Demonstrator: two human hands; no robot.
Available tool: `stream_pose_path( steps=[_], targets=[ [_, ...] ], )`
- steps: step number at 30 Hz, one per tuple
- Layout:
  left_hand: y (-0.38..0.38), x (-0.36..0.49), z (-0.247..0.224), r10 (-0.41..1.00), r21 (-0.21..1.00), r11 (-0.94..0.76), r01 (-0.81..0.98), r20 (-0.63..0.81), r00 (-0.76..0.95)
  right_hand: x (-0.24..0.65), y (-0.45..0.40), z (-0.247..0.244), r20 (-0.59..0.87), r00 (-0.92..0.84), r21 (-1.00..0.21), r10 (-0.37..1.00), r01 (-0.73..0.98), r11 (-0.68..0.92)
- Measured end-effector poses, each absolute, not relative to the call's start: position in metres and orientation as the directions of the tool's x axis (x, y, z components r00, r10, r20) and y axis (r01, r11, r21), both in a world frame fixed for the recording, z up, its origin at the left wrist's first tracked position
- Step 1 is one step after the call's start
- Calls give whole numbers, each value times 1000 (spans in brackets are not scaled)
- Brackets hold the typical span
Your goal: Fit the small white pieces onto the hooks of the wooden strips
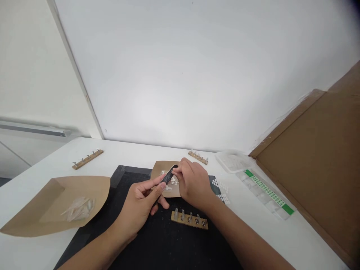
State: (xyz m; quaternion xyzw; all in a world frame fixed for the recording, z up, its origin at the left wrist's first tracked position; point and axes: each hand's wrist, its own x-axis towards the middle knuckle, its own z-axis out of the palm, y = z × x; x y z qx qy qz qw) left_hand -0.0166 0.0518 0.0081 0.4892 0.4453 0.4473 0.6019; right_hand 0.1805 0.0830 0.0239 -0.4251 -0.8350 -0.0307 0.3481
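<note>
My left hand (146,193) grips a dark nail file (166,179), which slants up to the right. At the upper end of the file, the fingers of my right hand (192,180) are pinched together; what they hold, if anything, is too small to make out. Beneath both hands lies a small brown paper tray (164,165) with several whitish pieces (173,181) in it. Just in front of the hands, a wooden strip (189,221) with several metal stands, some bearing clear nail tips, rests on the black mat (152,240).
A larger brown tray (56,191) holding clear pieces sits at the left. Other stand strips (88,159) (198,157) lie toward the back. White adhesive dots (222,191), a clear container (234,161) and a green-labelled case (267,193) are on the right, beside a cardboard box (312,157).
</note>
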Motion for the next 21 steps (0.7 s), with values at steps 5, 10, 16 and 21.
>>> stream_pose_path(
  steps=[5,10,16,21],
  targets=[
    [52,-17,3,973,993,101,-67,-85,215,181,84,23,579,-433,-253,691,710,657],
    [52,-18,2,979,994,92,-62,-79,187,178,85,20,584,-403,-252,705,736,629],
    [56,-19,-2,982,994,88,-63,-76,173,174,88,16,585,-402,-249,704,737,628],
    [54,-18,1,980,992,102,-75,-87,181,174,90,20,590,-378,-262,713,746,612]
  ],
)
